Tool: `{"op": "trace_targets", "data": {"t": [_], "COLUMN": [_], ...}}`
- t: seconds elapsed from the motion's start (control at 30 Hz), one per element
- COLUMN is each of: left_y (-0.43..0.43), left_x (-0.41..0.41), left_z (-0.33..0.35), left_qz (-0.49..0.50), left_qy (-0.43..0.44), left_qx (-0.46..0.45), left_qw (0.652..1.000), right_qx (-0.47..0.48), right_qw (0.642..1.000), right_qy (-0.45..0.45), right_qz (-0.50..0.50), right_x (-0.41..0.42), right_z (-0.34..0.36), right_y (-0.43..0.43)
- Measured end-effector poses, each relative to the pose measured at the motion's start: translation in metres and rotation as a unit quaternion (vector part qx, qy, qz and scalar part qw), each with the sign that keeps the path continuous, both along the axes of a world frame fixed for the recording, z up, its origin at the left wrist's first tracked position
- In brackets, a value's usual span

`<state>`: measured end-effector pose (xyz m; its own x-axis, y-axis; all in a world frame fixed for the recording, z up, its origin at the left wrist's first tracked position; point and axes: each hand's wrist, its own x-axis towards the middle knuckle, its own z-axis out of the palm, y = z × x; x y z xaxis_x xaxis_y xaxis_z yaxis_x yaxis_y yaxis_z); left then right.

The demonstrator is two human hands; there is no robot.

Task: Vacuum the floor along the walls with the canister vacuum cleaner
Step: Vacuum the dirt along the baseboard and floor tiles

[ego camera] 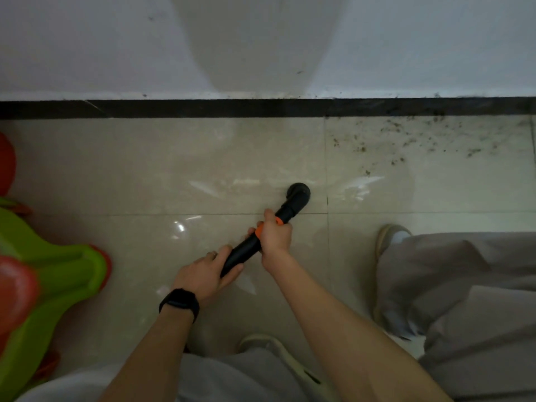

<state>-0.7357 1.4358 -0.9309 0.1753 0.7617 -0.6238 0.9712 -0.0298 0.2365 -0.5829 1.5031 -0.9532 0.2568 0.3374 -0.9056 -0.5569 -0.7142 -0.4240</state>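
A black vacuum wand with orange trim slants from lower left to upper right over the beige tiled floor. Its round black nozzle rests on the tile, well short of the black skirting. My right hand grips the wand at the orange part, near the nozzle. My left hand holds the wand's lower end; a black band is on that wrist. Dark crumbs of dirt lie scattered on the tile to the upper right, against the skirting. The canister is out of view.
A white wall rises behind the skirting. A green and red plastic toy stands at the left edge. My grey-trousered legs and light shoes fill the lower right.
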Motion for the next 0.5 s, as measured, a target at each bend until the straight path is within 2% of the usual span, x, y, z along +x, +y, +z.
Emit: {"op": "trace_targets", "data": {"t": [0.27, 0.37, 0.5], "left_y": [0.042, 0.056, 0.058], "left_x": [0.089, 0.121, 0.155], "left_z": [-0.034, -0.037, -0.032], "left_qz": [-0.141, -0.184, -0.197], "left_qy": [-0.069, -0.081, -0.064], "left_qx": [0.054, 0.087, 0.119], "left_qw": [0.986, 0.976, 0.971], "right_qx": [-0.003, 0.003, 0.02], "right_qw": [0.988, 0.981, 0.98], "right_qy": [-0.08, -0.069, -0.038], "right_qz": [-0.132, -0.181, -0.193], "right_x": [0.099, 0.132, 0.163], "right_z": [-0.01, -0.007, -0.005], "right_y": [0.011, 0.013, 0.02]}}
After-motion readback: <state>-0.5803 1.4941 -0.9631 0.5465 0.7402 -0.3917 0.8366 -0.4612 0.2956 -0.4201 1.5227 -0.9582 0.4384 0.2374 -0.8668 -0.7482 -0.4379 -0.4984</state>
